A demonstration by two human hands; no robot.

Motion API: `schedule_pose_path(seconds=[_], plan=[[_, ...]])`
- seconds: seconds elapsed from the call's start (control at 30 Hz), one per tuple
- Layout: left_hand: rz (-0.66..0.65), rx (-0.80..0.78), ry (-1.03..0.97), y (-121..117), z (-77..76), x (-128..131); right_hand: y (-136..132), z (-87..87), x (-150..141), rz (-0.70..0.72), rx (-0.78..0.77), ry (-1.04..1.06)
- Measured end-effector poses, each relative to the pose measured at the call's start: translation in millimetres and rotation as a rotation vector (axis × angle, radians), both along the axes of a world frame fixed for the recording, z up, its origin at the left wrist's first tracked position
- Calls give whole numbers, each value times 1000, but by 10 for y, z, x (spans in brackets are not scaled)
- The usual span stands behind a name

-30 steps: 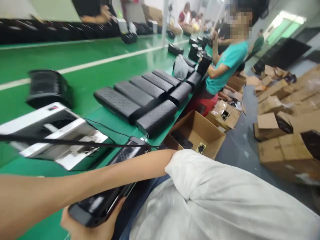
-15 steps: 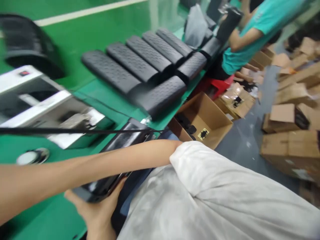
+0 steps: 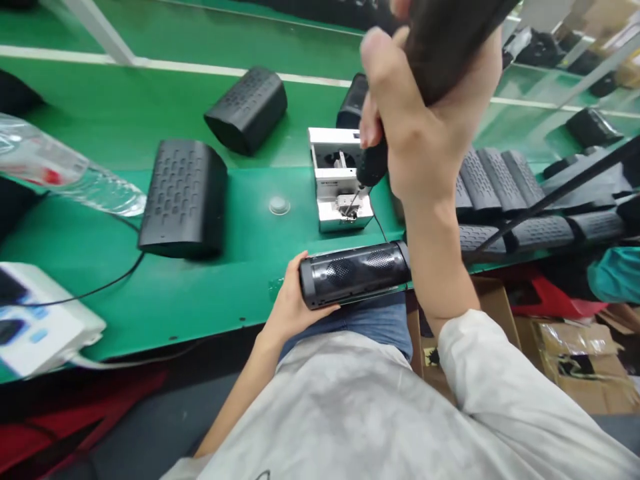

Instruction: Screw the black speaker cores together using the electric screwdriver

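Speaker at bench edge, wearer's side of the white machine.
Left hand clasps its left end; right hand, wrapped round a driver, is above the machine; earlier that forearm crossed the speaker. Likely stiff, slick, moderately heavy; end caps best hold.

Dark grey floor and a red stool show below the green worktop, a pale post towards the back.

Glossy black speaker unit, perforated grille up, sits at green bench edge — black electric screwdriver tilted, bit down at white screw feeder.
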State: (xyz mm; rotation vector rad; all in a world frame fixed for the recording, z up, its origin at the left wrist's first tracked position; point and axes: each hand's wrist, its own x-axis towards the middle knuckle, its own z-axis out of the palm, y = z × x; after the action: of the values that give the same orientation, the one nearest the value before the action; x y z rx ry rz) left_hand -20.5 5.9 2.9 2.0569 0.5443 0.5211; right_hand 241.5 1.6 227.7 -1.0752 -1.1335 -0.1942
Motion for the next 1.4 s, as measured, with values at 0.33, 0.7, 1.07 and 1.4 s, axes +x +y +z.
schedule_pose_path(seconds=[0.33, 0.7, 1.07, 1.4], plan=[[-49, -8, 3, 4, 52, 2, -25, -84, 71, -28, 70, 85], [-70, -52, -49, -41, 72, 17, -305, 84, -231, -10, -62, 159], [-72, -64, -110, -47, 27, 48, -346, 29, -487, 213, -97, 300], [-119, 14, -240, -16, -361, 197, -465, -369, -698, 122, -306, 495]])
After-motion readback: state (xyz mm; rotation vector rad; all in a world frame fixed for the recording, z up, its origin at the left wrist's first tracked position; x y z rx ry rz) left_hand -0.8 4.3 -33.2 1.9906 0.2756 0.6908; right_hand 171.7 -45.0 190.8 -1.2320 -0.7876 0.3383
